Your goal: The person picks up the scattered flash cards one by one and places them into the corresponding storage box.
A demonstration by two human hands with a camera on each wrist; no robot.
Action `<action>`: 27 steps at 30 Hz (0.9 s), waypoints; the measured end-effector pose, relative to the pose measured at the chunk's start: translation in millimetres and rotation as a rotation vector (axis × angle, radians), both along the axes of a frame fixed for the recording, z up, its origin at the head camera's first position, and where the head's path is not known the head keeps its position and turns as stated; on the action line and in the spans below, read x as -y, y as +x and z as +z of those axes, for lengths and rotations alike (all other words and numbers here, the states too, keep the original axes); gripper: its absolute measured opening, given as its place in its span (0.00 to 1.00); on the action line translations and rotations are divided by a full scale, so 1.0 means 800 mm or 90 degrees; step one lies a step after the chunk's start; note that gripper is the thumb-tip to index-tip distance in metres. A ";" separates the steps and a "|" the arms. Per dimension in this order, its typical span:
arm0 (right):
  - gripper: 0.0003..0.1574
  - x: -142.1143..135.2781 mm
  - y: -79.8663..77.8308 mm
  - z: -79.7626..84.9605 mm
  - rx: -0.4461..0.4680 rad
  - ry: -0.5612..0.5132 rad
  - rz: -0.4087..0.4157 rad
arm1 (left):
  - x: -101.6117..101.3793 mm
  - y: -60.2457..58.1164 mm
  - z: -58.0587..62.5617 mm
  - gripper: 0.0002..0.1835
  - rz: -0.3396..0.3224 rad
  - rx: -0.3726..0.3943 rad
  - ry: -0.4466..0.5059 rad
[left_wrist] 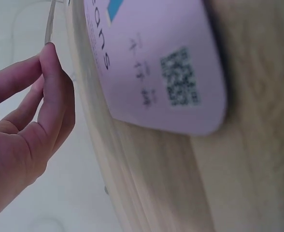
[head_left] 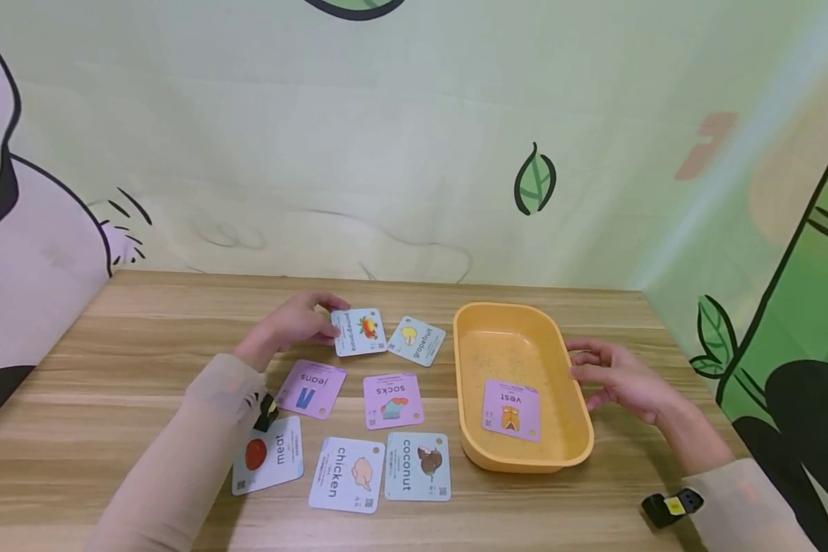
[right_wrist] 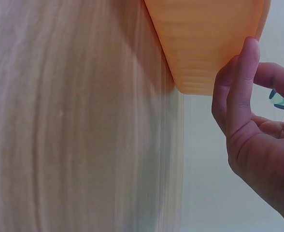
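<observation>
In the head view my left hand [head_left: 302,318] pinches the left edge of a blue-bordered pomegranate card [head_left: 359,332] between thumb and fingers. The left wrist view shows that card's thin edge [left_wrist: 50,21] at the fingertips. A grapefruit card [head_left: 417,341] lies right beside it. Below my left wrist is a purple jeans card [head_left: 311,389]. My right hand [head_left: 617,376] rests its fingertips against the right outer side of an orange plastic tray [head_left: 465,368], with its fingers loosely bent. Inside the tray lies a purple vest card [head_left: 511,410].
A purple socks card [head_left: 393,401] lies mid-table, left of the tray. Nearer the front are a meat card [head_left: 279,456] partly under my left sleeve, a chicken card [head_left: 347,475] and a coconut card [head_left: 417,466]. A printed cloth wall [head_left: 414,153] stands behind the wooden table [head_left: 179,307].
</observation>
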State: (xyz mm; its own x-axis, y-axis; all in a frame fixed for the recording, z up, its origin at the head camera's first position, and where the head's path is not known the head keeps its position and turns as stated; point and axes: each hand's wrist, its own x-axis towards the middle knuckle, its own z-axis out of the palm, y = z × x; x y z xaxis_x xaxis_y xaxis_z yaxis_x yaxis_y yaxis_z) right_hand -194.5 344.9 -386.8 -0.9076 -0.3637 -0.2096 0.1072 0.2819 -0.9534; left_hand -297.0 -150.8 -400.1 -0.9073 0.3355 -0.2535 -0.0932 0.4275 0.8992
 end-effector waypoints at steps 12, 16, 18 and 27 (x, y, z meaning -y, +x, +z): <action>0.40 0.001 0.000 0.000 0.000 0.003 -0.008 | -0.003 0.006 0.005 0.26 0.002 0.018 0.026; 0.41 0.002 -0.001 0.000 0.001 0.006 -0.014 | -0.006 0.008 0.005 0.26 -0.008 0.018 0.040; 0.41 0.002 -0.001 -0.001 0.001 0.008 -0.015 | -0.007 0.009 0.005 0.26 -0.012 0.018 0.046; 0.40 0.003 -0.002 -0.001 -0.002 0.009 -0.013 | -0.010 0.014 0.007 0.27 -0.027 0.014 0.063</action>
State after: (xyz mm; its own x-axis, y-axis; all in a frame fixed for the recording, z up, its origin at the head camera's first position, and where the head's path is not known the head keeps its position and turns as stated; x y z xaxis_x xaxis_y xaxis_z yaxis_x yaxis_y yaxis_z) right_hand -196.5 342.5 -387.2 -0.9153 -0.3425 -0.2117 0.1096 0.2938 -0.9495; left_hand -285.6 -143.2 -394.7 -0.8861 0.3985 -0.2366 -0.0966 0.3406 0.9352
